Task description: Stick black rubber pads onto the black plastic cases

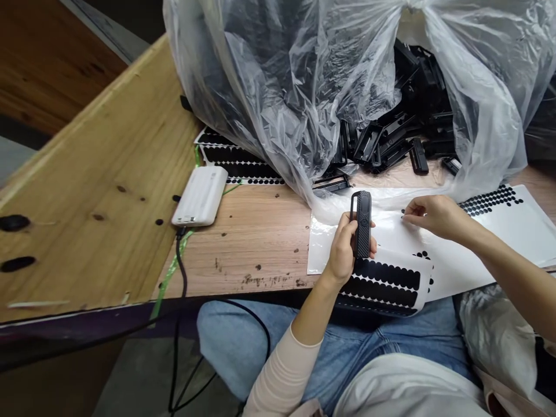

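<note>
My left hand [343, 246] is wrapped round a black plastic casing [363, 226] with a ribbed, textured face and an open slot along one side, held upright over the bench edge. My right hand [432, 215] is pinched above a white backing sheet [471, 246], with a small black round sticker at its fingertips. Rows of black round stickers [386, 284] cover a curled sheet below my left hand, which hangs over the bench edge towards my lap. More black dots [493, 200] sit on the backing sheet at the right.
A large clear plastic bag [295, 87] spreads across the back, with a heap of black plastic casings [395, 133] at its opening. More sticker sheets [237, 156] lie at the left. A white power bank [200, 196] with a black cable [181, 266] rests near a wooden side panel [108, 174].
</note>
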`<action>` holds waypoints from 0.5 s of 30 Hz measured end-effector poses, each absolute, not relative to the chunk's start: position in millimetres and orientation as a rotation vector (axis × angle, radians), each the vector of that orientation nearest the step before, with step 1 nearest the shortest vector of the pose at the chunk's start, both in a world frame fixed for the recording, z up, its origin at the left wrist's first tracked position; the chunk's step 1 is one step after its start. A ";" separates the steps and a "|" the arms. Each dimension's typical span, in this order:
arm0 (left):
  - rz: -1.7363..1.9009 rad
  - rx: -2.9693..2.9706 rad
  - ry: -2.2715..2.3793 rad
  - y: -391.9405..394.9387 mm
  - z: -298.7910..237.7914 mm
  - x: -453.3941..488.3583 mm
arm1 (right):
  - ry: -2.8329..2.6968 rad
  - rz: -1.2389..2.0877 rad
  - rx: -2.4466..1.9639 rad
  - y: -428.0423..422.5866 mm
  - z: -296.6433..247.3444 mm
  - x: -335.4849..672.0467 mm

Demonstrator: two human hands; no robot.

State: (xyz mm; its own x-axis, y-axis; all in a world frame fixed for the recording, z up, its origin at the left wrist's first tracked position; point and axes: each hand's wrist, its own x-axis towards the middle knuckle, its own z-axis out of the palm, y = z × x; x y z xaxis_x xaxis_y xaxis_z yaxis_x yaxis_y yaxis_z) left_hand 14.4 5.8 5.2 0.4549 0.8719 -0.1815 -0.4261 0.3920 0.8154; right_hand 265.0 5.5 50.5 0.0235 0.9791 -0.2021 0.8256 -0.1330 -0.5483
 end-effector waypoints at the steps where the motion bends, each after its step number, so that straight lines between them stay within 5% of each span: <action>1: 0.904 0.784 0.672 5.5 5.1 14.7 | -1.740 0.978 -1.937 2.8 56.1 259.3; 5: 0.876 0.827 0.671 4.2 3.7 14.5 | -1.217 1.534 -1.581 -4.7 71.4 224.2; 15: 0.885 0.829 0.650 3.4 1.5 15.9 | -1.087 1.533 -1.543 0.6 64.2 191.8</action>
State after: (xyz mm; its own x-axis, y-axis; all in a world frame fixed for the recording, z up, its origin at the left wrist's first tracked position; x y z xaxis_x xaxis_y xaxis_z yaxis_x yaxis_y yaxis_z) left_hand 15.9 3.4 1.5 0.4862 0.8607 -0.1509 -0.4012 0.3733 0.8364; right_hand 191.8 0.6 64.2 -0.0500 0.9100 -0.4116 0.0873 -0.4066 -0.9094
